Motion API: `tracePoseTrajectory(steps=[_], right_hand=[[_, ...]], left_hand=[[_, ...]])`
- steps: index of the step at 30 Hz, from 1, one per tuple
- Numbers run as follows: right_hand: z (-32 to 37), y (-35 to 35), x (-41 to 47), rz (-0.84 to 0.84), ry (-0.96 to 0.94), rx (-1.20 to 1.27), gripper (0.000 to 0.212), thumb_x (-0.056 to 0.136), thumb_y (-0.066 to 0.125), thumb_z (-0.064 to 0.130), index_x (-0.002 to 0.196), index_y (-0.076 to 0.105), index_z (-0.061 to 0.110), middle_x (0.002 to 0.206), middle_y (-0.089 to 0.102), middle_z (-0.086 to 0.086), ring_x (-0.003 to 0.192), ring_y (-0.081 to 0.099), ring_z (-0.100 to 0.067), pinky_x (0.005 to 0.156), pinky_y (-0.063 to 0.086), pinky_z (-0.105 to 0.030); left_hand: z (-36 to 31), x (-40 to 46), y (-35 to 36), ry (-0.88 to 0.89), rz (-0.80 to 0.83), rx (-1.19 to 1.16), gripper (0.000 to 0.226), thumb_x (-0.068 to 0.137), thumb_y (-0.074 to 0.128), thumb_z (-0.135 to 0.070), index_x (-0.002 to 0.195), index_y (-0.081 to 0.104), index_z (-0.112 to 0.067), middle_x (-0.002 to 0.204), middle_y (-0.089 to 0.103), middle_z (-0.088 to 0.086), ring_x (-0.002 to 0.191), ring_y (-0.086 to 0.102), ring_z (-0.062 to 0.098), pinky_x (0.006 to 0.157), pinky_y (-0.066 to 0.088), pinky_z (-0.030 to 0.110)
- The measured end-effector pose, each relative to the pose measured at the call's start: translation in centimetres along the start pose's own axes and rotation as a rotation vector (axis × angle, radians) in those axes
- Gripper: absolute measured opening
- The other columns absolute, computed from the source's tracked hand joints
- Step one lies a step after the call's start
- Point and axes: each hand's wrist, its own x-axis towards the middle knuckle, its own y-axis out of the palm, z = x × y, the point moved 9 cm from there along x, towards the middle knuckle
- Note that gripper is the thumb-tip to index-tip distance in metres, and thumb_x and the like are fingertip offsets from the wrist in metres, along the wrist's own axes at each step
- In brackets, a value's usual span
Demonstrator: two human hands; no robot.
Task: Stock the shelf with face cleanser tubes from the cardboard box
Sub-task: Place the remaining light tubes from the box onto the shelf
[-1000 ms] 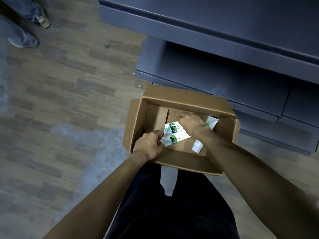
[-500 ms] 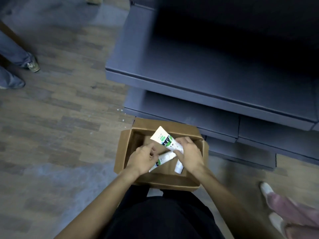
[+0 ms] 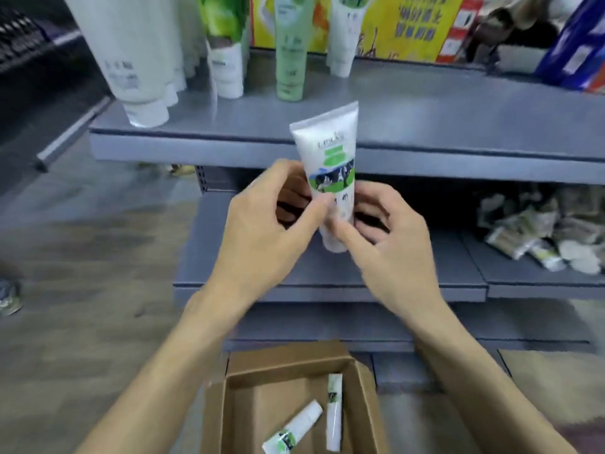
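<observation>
From the head view, the left hand (image 3: 262, 224) and right hand (image 3: 389, 237) both pinch an upright white cleanser tube (image 3: 330, 165), cap down, green cow label with unreadable blurred lettering, before the grey shelf (image 3: 425, 126), with the cardboard box (image 3: 363, 388) at six o'clock holding two more tubes (image 3: 334, 417).

two tubes (image 3: 334, 417) lie in the cardboard box (image 3: 366, 404), below and before the shelf (image 3: 425, 126).

A shop aisle — grey metal shelving (image 3: 425, 126). Upright cosmetic tubes (image 3: 289, 54) at twelve o'clock; boxed goods (image 3: 415, 24) at one.
</observation>
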Motion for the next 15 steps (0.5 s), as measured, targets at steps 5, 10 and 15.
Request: tracePoseTrajectory(steps=[5,10,15], right_hand=[[8.0,-4.0,7.4,-0.134,-0.173,-0.04,0.037,0.084,0.077,0.021,0.118,0.064,0.015,0.112,0.071,0.001,0.106,0.067,-0.009,0.083,0.058,-0.024],[8.8,-6.1,11.0,-0.187,-0.176,-0.08,0.036,0.081,0.08,0.018,0.113,0.065,0.016,0.107,0.072,0.007,0.101,0.067,-0.005,0.077,0.052,-0.011],[3.7,-5.3,13.0,-0.114,-0.031,-0.087,0.033,0.082,0.079,0.017,0.11,0.06,0.018,0.107,0.071,0.008,0.101,0.067,-0.006,0.086,0.055,-0.025]], left_hand=[[-7.0,7.8,-1.4,0.186,-0.073,-0.039,0.02,0.09,0.07,-0.03,0.105,0.062,-0.019,0.087,0.065,-0.014,0.078,0.064,0.002,0.067,0.05,0.014],[-8.0,11.0,-0.7,0.24,-0.077,-0.008,0.023,0.09,0.07,-0.03,0.107,0.063,-0.017,0.086,0.065,-0.013,0.079,0.063,0.003,0.068,0.051,0.018],[-5.0,11.8,0.5,0.209,-0.099,0.069,0.021,0.085,0.068,-0.037,0.102,0.061,-0.026,0.084,0.066,-0.014,0.078,0.063,0.002,0.066,0.05,0.017]])
